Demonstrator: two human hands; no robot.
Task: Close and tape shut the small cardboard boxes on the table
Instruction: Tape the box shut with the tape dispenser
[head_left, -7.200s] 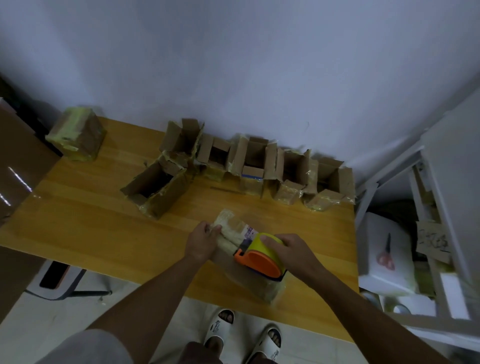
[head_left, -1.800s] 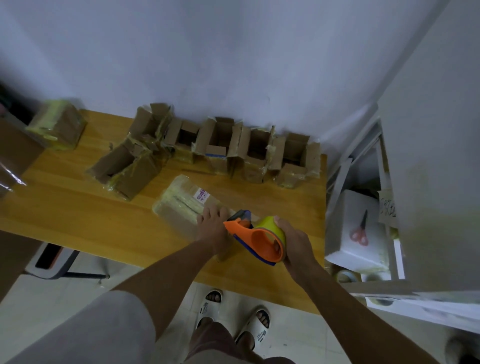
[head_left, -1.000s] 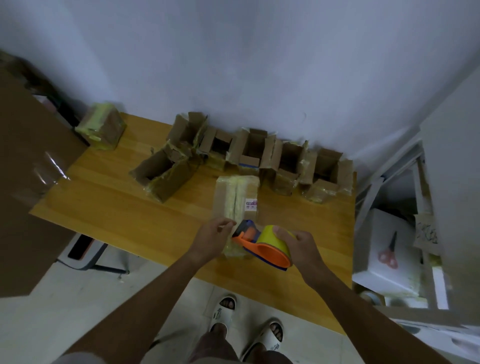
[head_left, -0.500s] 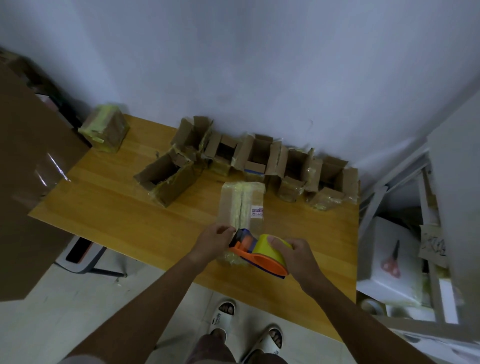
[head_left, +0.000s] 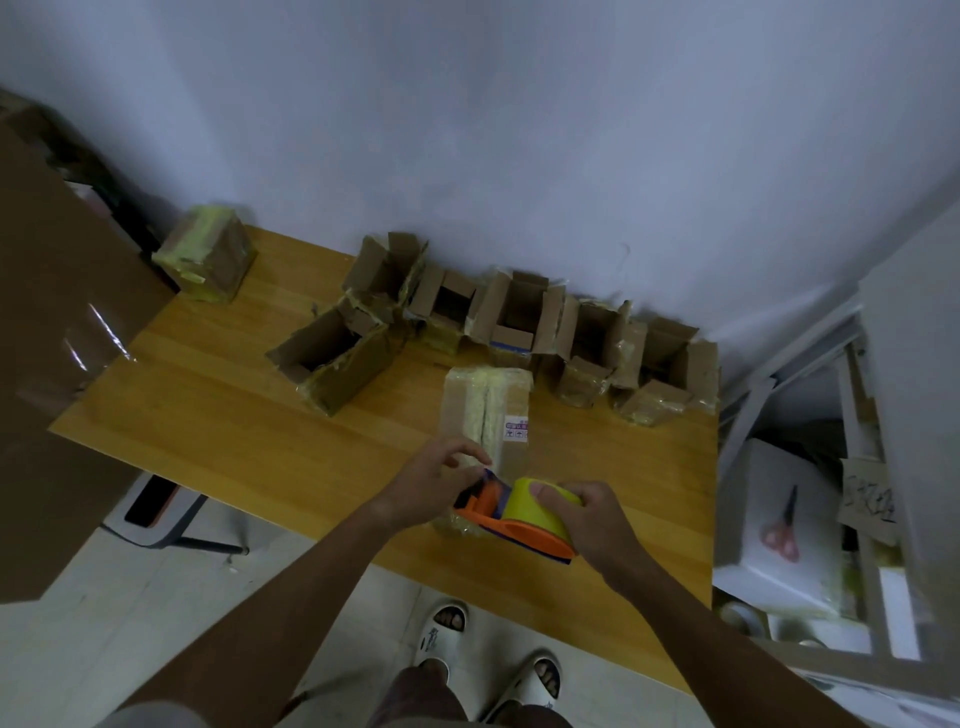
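A closed cardboard box (head_left: 485, 410), wrapped in yellowish tape and bearing a small white label, lies lengthwise on the wooden table (head_left: 218, 431). My right hand (head_left: 587, 514) grips an orange tape dispenser (head_left: 514, 519) with a yellow roll at the box's near end. My left hand (head_left: 434, 480) rests on the box's near left corner, with fingertips curled at the dispenser's front, where the tape end is too small to make out. Several open cardboard boxes (head_left: 511, 317) stand in a row at the table's back edge, and one open box (head_left: 332, 358) lies tipped on its side.
A taped box (head_left: 208, 257) stands at the table's far left corner. A large brown cardboard sheet (head_left: 47, 364) leans at the left. At the right, a white shelf unit (head_left: 857, 467) holds red scissors (head_left: 782, 530). My sandalled feet are below the table edge.
Over the last seconds the taped box was turned from slanting to lengthwise. Since half a second ago the dispenser has stayed at the box's near end and both hands have barely shifted.
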